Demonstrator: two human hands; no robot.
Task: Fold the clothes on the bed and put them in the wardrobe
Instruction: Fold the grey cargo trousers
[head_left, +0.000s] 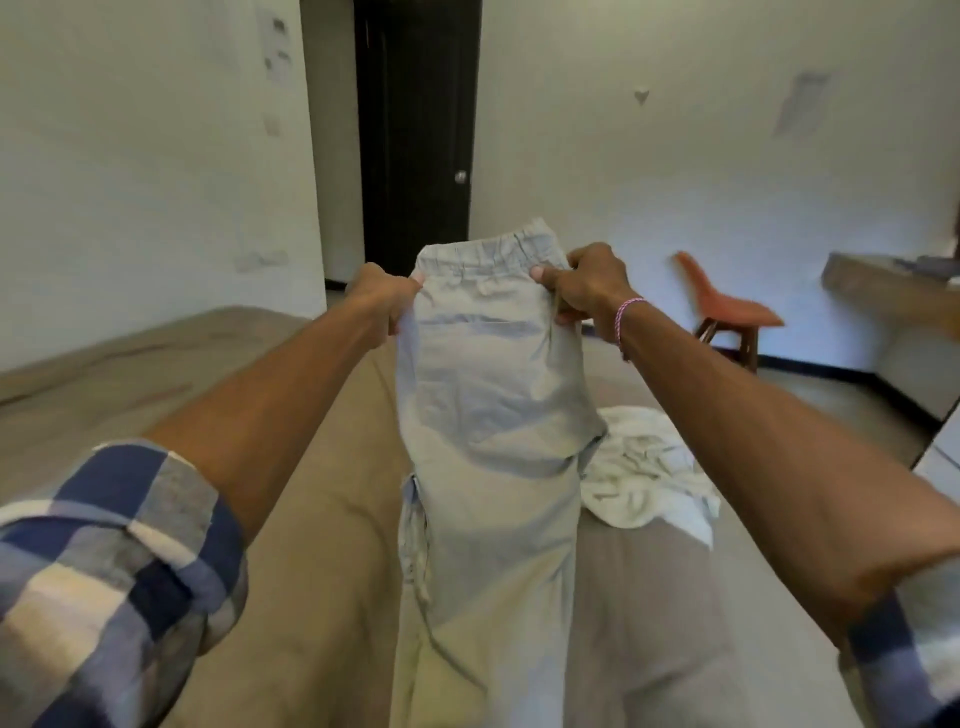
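Note:
A pair of pale grey trousers (488, 415) hangs in front of me above the bed, waistband up, legs falling toward the bottom of the view. My left hand (382, 299) grips the left side of the waistband. On the right side, my right hand (584, 283) pinches the waistband, a pink cord around its wrist. A crumpled white garment (647, 467) lies on the tan bed cover (311, 519), to the right of the trousers.
A dark door (415, 130) stands shut at the back centre between white walls. An orange chair (727, 312) stands on the floor at the right. A wooden shelf (883, 288) juts in from the far right edge.

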